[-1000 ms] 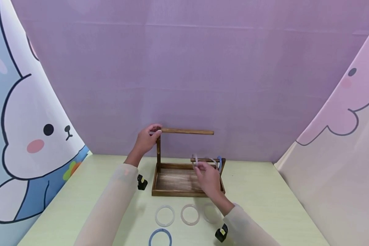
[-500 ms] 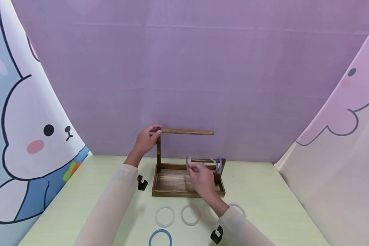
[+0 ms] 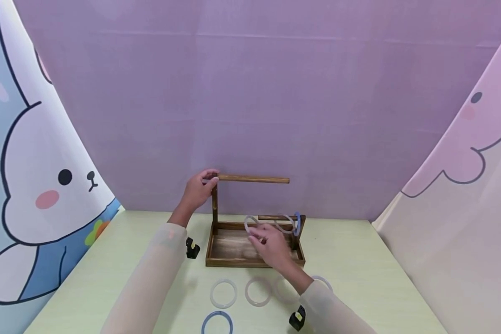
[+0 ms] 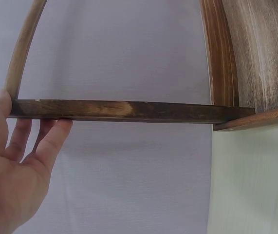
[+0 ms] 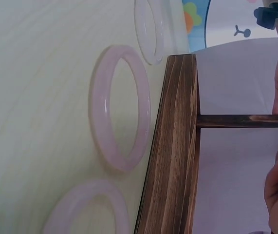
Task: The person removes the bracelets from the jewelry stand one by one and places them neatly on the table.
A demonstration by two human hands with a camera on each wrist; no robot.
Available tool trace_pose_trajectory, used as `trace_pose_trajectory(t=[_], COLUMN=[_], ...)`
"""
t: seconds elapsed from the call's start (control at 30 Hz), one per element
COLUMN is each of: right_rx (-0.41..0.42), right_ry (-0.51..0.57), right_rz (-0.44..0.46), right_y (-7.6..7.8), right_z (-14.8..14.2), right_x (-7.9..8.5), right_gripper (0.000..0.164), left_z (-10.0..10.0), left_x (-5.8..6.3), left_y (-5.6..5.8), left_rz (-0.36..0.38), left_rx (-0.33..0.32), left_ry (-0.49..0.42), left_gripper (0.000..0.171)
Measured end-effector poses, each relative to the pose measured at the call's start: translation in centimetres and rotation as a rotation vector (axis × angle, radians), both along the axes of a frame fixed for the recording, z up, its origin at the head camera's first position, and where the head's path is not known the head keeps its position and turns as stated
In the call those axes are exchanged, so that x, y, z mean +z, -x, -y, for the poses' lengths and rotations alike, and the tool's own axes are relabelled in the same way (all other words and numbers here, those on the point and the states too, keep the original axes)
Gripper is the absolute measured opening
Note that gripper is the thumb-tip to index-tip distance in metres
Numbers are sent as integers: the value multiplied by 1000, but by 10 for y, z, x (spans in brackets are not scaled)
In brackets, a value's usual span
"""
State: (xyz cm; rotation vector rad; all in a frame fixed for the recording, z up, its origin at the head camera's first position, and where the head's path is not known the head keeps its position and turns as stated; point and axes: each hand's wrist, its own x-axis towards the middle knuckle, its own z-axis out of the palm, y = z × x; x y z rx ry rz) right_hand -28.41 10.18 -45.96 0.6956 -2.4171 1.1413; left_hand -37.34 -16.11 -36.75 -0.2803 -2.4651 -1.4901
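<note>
Running off the head view's bottom edge, a blue ring (image 3: 217, 313) lies in front of the rack (image 3: 250, 263); the right sleeve (image 3: 334, 311) partly hides another ring (image 3: 326, 281) there. The left hand (image 3: 198, 191) pinches the rack's post (image 3: 215, 204) at its top. The right hand (image 3: 273, 246) pinches a pale ring (image 3: 247, 225) just beside the free end of the rack's lower bar (image 3: 271, 217). The right wrist view cuts that grip off; the left wrist view shows fingertips (image 4: 64, 126) on the post's outer side

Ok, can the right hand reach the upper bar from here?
Likely yes: the upper bar has a free right end, with the left hand only at its left; the right hand, holding a pale ring, is below.
</note>
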Motion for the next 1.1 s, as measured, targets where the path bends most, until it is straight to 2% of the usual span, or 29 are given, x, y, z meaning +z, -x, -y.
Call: trace_pose_trajectory(t=[0.3, 0.73, 1.1], right_rx=[133, 207, 260], right_ry=[-6, -37, -98], right_rz=[94, 117, 65], right_y=[3, 1, -2], right_z=[-3, -10, -15], right_x=[-6, -7, -11], right_gripper=[30, 28, 30], left_z=[0, 1, 1], left_x=[1, -1, -1], left_y=[0, 2, 2], left_rz=[-6, 3, 6], left_rx=[-4, -4, -6], left_ry=[4, -9, -16], left_gripper=[34, 35, 34])
